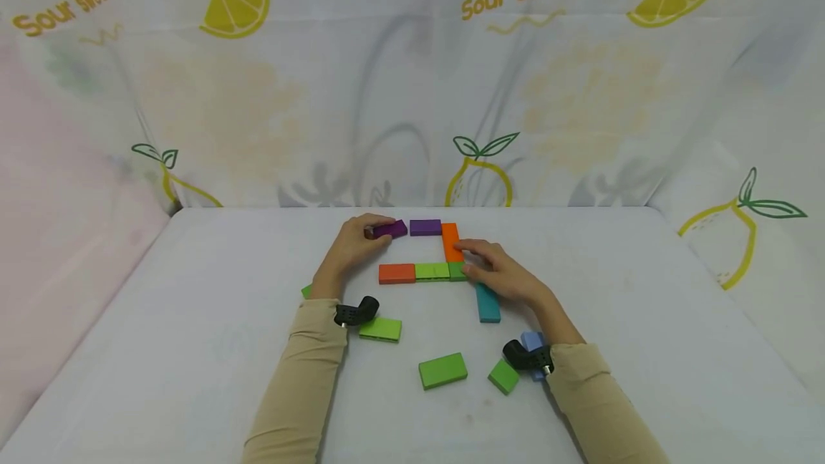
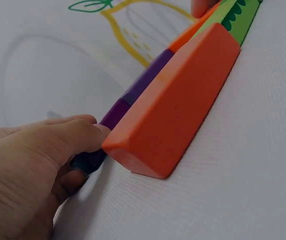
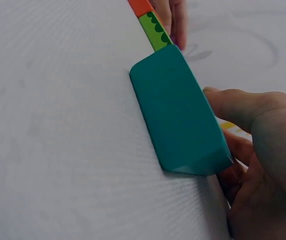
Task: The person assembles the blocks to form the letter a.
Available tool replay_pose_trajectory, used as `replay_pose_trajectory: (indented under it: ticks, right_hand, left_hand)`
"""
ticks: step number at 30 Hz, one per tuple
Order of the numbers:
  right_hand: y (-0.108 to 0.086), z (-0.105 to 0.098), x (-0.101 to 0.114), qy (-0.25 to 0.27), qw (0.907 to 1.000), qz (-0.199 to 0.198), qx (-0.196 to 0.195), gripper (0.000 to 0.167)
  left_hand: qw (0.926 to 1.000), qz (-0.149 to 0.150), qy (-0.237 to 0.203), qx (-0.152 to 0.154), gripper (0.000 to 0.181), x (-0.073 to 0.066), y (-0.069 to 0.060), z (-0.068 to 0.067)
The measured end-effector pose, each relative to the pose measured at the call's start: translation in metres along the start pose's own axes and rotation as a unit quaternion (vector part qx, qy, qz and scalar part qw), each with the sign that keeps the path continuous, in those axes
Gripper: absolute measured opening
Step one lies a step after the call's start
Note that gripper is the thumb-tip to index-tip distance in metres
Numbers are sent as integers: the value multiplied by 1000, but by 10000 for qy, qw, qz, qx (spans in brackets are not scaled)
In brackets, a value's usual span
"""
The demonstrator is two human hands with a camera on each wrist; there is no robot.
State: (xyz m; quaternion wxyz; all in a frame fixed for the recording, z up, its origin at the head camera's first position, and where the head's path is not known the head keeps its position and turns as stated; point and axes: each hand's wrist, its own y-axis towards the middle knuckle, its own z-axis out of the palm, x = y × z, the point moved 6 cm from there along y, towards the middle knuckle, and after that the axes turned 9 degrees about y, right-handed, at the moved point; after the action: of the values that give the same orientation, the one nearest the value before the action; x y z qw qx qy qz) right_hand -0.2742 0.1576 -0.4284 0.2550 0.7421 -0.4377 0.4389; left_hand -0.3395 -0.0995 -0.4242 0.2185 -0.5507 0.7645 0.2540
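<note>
My left hand point(image 1: 354, 245) pinches a dark purple block point(image 1: 392, 229) between thumb and fingers, at the left end of a purple block point(image 1: 425, 228). A small gap lies between these two. An orange block point(image 1: 450, 240) runs from the purple one toward a row holding a red-orange block point(image 1: 396, 274), a light green block point(image 1: 432, 272) and a green block point(image 1: 455, 273). My right hand point(image 1: 505, 276) rests its fingertips at the orange and green blocks, fingers loosely bent. Below its palm lies a teal block point(image 3: 178, 110), partly covered in the head view.
Nearer me lie loose blocks: a light green one point(image 1: 380, 330), a larger green one point(image 1: 442, 371) and a small green one point(image 1: 503, 377). A light blue block point(image 1: 532, 340) is partly hidden under my right wrist. Another green block point(image 1: 306, 292) peeks out beside my left wrist.
</note>
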Motion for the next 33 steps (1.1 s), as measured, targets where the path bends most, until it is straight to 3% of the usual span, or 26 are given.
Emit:
replay_pose_trajectory:
  ticks: [24, 33]
  right_hand:
    - [2, 1, -5, -17, 10000, 42, 12, 45]
    - [1, -1, -4, -38, 10000, -9, -15, 46]
  left_hand:
    - [9995, -156, 69, 247, 33, 0, -3, 2]
    - [9997, -85, 77, 225, 33, -1, -1, 3]
